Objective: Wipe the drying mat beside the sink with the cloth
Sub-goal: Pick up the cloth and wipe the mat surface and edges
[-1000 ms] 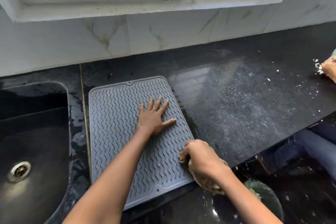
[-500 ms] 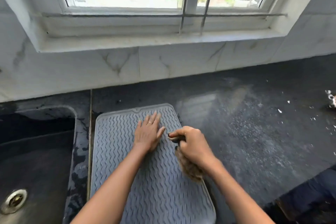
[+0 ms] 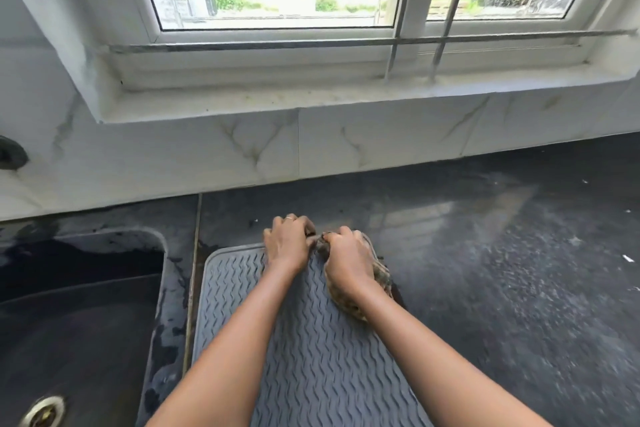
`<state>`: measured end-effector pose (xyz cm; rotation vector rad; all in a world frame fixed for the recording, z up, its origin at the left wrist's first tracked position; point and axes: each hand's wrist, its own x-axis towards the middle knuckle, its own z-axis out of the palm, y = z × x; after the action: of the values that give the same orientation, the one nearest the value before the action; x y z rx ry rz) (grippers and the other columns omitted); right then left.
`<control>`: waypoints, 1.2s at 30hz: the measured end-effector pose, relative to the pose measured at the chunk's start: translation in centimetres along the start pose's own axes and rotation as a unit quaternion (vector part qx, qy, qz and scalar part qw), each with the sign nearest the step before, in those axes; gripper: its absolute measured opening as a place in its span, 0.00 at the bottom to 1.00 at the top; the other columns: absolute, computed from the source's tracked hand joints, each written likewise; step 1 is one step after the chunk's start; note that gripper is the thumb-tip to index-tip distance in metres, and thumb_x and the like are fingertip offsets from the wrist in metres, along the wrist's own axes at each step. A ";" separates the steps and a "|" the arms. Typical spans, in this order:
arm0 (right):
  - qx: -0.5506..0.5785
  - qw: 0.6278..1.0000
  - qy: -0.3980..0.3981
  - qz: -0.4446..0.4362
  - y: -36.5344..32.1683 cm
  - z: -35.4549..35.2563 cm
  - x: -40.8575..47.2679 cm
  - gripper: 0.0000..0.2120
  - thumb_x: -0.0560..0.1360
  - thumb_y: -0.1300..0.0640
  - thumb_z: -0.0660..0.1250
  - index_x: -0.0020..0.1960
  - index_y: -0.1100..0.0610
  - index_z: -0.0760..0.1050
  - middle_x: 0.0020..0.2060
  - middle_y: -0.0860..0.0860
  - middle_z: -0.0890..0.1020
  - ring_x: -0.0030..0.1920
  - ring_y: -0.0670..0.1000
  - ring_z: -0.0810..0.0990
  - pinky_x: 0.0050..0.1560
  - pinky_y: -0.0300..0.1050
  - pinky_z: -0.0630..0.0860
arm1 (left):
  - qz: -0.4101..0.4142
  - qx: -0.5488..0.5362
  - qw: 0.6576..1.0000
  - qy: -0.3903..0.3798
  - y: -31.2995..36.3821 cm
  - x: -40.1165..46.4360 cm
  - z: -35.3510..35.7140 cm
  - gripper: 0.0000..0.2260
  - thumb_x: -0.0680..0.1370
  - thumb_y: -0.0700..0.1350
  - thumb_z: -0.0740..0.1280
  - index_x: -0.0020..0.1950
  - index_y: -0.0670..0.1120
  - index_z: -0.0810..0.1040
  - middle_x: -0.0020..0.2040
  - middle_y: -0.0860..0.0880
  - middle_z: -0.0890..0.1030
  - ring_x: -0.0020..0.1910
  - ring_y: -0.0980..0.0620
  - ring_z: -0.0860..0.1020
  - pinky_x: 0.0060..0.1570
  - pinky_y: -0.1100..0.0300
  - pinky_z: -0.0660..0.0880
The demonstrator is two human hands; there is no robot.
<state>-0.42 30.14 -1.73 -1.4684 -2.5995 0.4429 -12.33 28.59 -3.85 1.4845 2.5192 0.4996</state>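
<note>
Both hands now meet at the far edge of the drying mat [image 3: 311, 350], which lies flat on the dark surface [image 3: 502, 270] just right of the sink [image 3: 79, 322]. The cloth [image 3: 375, 282], a brownish bundle, sits bunched under the right hand [image 3: 346, 263], whose grip is closed around it at the mat's far right corner. Half a second ago that hand was working mid-mat, and a second ago near the front right edge, so the stroke has travelled the whole right side from front to back. The left hand [image 3: 287, 243], which lay flat with fingers spread to steady the mat, has slid forward too and now has its fingers curled over the far rim; whether it pinches the mat's edge or a corner of the cloth I cannot tell. By my judgement the right strip is wiped and the left strip beside the sink still waits, so the work looks roughly midway.
</note>
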 end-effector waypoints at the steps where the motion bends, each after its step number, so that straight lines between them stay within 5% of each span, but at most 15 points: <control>1: 0.003 1.000 0.006 -0.001 0.0 0.1 0.0 0.16 0.75 0.64 0.58 0.61 0.56 0.75 0.58 0.56 0.75 0.60 0.60 0.70 0.62 0.52 0.69 | -0.001 -0.003 1.000 -0.003 0.2 0.2 0.1 0.08 0.77 0.53 0.66 0.53 0.54 0.79 0.57 0.51 0.79 0.60 0.47 0.71 0.56 0.51 0.66; 17: 0.031 0.999 -0.031 -0.018 2.8 0.7 -6.6 0.14 0.70 0.68 0.65 0.52 0.58 0.82 0.52 0.53 0.82 0.55 0.55 0.75 0.57 0.49 0.74 | -0.051 -0.023 0.998 0.017 1.0 1.0 0.6 0.04 0.74 0.53 0.70 0.45 0.55 0.82 0.50 0.53 0.84 0.57 0.50 0.75 0.53 0.52 0.63; 21: 0.137 0.990 -0.043 0.011 2.9 -1.2 -5.5 0.18 0.67 0.71 0.63 0.48 0.55 0.84 0.45 0.52 0.86 0.50 0.50 0.83 0.55 0.47 0.79 | -0.007 0.000 0.999 0.045 1.3 0.4 0.5 0.04 0.74 0.50 0.70 0.48 0.53 0.81 0.52 0.51 0.80 0.56 0.47 0.74 0.52 0.52 0.67; 24: 0.157 0.986 0.036 -0.032 1.9 -1.6 -2.8 0.19 0.66 0.71 0.61 0.50 0.58 0.83 0.46 0.55 0.86 0.51 0.54 0.82 0.54 0.51 0.78 | 0.022 -0.068 0.996 0.043 1.1 -0.4 0.9 0.05 0.76 0.42 0.66 0.49 0.50 0.79 0.51 0.47 0.81 0.52 0.44 0.78 0.48 0.54 0.72; 26: 0.085 0.995 0.002 -0.049 1.2 -0.9 -1.7 0.19 0.68 0.69 0.61 0.56 0.57 0.80 0.53 0.56 0.83 0.58 0.58 0.77 0.57 0.51 0.75 | 0.039 -0.082 0.996 0.027 0.5 -0.8 0.7 0.10 0.77 0.40 0.62 0.51 0.49 0.81 0.53 0.45 0.82 0.53 0.43 0.78 0.51 0.55 0.72; 30: 0.002 0.998 -0.004 -0.060 1.0 1.0 -2.8 0.17 0.76 0.66 0.57 0.62 0.57 0.74 0.60 0.55 0.76 0.61 0.60 0.69 0.62 0.55 0.68 | 0.159 0.065 0.984 -0.046 -0.4 -1.4 -0.2 0.14 0.80 0.42 0.58 0.62 0.50 0.79 0.58 0.46 0.82 0.60 0.47 0.77 0.73 0.55 0.50; 32: -0.012 0.997 0.013 -0.071 1.1 1.3 -4.4 0.15 0.76 0.67 0.58 0.59 0.57 0.75 0.59 0.54 0.76 0.58 0.59 0.69 0.58 0.54 0.69 | 0.192 0.151 0.968 -0.055 -0.7 -2.3 -0.2 0.17 0.81 0.40 0.55 0.68 0.51 0.73 0.61 0.48 0.80 0.61 0.49 0.77 0.74 0.51 0.40; 36: -0.019 0.995 0.033 -0.092 1.6 1.6 -10.1 0.14 0.77 0.67 0.57 0.58 0.60 0.76 0.54 0.55 0.78 0.54 0.58 0.71 0.54 0.53 0.69 | 0.183 0.224 0.954 -0.071 -0.7 -3.8 0.1 0.22 0.82 0.37 0.52 0.76 0.51 0.61 0.74 0.51 0.67 0.68 0.51 0.72 0.73 0.45 0.37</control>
<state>5.76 21.98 -3.37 -1.2157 -2.6726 0.3195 -11.01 24.98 -4.29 2.0794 2.3471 -0.1544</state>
